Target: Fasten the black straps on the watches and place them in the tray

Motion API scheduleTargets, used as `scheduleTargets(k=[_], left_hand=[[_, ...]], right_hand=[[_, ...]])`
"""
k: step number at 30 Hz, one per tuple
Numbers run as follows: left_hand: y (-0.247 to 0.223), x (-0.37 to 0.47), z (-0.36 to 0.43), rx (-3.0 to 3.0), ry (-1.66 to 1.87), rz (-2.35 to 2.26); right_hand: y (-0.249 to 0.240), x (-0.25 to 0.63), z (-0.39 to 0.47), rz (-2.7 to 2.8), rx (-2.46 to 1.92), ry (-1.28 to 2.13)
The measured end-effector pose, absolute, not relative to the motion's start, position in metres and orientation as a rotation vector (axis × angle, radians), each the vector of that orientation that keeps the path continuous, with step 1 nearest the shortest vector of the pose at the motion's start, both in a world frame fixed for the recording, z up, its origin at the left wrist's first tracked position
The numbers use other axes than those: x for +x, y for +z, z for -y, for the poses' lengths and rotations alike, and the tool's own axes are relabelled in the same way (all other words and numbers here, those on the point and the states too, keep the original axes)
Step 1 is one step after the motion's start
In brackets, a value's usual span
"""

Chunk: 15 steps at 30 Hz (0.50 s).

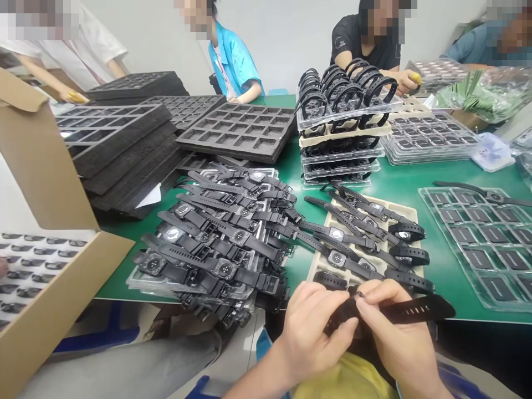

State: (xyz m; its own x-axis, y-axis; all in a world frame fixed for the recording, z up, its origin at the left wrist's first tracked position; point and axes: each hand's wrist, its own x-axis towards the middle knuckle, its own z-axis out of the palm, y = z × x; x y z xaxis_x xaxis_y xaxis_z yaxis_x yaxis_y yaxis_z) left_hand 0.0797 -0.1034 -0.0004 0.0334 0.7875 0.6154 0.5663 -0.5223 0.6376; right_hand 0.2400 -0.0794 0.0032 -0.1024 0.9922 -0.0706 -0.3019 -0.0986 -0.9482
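Both hands meet at the table's front edge over one black watch strap [415,311]. My left hand [311,327] pinches the strap's left part, its fingers closed round it. On the right, my right hand [394,332] grips the strap near its middle, thumb and fingertips pressed together, while the end with slots sticks out to the right. The fingers hide what lies between them. Just beyond the hands is a cream tray [409,213] with several black watches [336,257], some lying flat and some with straps closed in loops.
A large pile of watches [224,269] on clear trays lies to the left. Behind stand stacked watch trays [341,130] and black foam trays [241,130]. A clear tray [482,238] of dark pieces is at right, an open carton [54,166] at far left. Several people sit or stand across the table.
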Motion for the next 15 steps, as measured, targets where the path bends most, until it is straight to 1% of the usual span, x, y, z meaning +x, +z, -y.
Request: scheduleTargets(k=[6,11,13,15], left_hand=[[0.0,0.077,0.104,2.087,1.557,-1.435],[0.0,0.077,0.105,1.938,1.559,-1.284],[-0.002,0.079,0.106,1.828,1.557,-1.202],[-0.005,0.08,0.107,1.572,1.585,-1.121]], right_hand=[[-0.004,0.246,0.068,0.998,-0.944,1.476],[0.005,0.236,0.076,1.1,-0.939,1.412],[0.008,0.231,0.078,1.124,-0.979,1.35],[0.009,0.227,0.075,1.091,-0.933,1.307]])
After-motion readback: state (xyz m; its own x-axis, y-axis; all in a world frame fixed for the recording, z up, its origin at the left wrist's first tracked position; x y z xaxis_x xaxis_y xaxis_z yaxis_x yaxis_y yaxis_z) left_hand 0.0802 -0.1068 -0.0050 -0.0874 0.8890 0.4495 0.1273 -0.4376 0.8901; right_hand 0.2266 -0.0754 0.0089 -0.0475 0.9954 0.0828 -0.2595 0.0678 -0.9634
